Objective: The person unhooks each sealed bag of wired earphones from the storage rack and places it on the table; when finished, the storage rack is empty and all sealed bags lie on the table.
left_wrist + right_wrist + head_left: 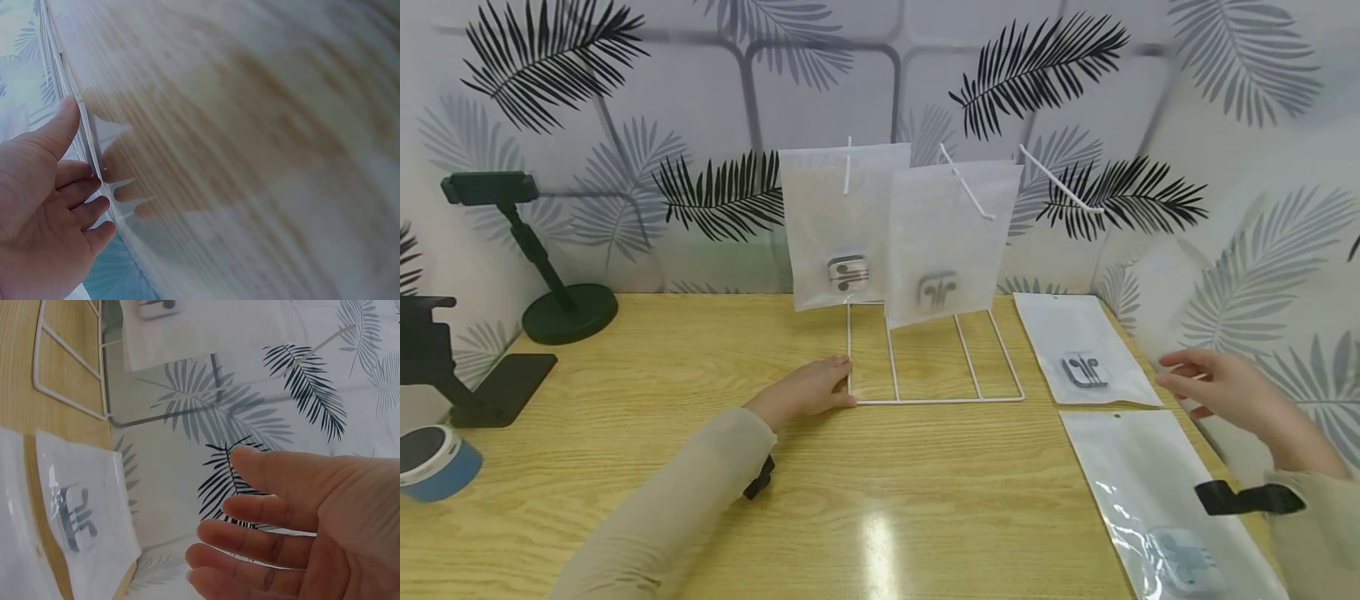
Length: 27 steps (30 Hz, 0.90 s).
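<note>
The left hand (808, 387) rests fingers and thumb against the near left corner of the white wire rack (940, 402); I cannot tell whether it pinches the wire. The right hand (1228, 392), apart from it, hangs loosely bent and holds nothing, just beside the upper pouch (1060, 329), which lies flat on the counter (715, 358). Its small punched hole could miss the bare prong (1060, 180) if the pouch sagged, and a bump could tip the rack. The pouch's holed end points toward the wall, long axis running away from the person, slanting left.
</note>
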Motion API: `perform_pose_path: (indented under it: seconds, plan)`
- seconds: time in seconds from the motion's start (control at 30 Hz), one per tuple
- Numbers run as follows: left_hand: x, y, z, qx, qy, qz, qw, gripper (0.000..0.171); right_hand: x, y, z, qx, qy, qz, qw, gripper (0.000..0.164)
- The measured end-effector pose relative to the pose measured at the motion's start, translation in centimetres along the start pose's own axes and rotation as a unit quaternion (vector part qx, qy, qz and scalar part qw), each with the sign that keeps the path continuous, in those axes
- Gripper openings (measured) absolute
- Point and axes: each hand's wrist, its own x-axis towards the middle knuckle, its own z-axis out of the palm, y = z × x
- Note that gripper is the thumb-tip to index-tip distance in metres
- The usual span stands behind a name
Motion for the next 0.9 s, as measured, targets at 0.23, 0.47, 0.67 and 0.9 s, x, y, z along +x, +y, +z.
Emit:
perform_pose_path:
  seconds: [0.23,0.47,0.67,0.9]
  plan:
    - [0.1,-0.1,-0.1,0.002,0.000,-0.004,1.0000,0.068,3.7,-4.5,-0.5,-0.007,0.002,-0.039,0.999,0.051]
    - [0.1,-0.1,0.0,0.000,0.001,0.006,1.0000,0.067,7.0,-7.7,0.1,-0.007,0.005,-0.043,0.999,0.054]
    - [0.2,-0.1,0.0,0.002,-0.001,-0.003,1.0000,0.068,9.8,-9.3,1.0,0.042,0.027,-0.072,0.996,0.053]
    - [0.3,-0.2,0.2,0.004,0.003,-0.001,1.0000,0.068,12.9,-10.5,2.1,0.094,0.067,-0.070,0.991,0.049]
